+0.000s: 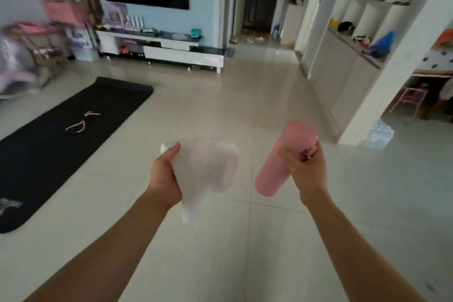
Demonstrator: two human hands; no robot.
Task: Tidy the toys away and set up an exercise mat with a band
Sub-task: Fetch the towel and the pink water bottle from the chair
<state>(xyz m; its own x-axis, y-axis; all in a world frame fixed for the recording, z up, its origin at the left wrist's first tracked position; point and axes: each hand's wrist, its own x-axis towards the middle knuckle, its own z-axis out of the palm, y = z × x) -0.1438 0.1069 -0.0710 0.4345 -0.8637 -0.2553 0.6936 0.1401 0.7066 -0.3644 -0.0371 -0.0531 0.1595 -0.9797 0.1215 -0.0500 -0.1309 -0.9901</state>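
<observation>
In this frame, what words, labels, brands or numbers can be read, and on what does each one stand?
No text can be read in this frame.
Black exercise mat: a pale printed mark at its near left edge, too blurred to read.
Pink bottle in the right hand: no lettering shows.
White cloth in the left hand: no lettering shows.
Boxes beside the TV: print too blurred to read.
</observation>
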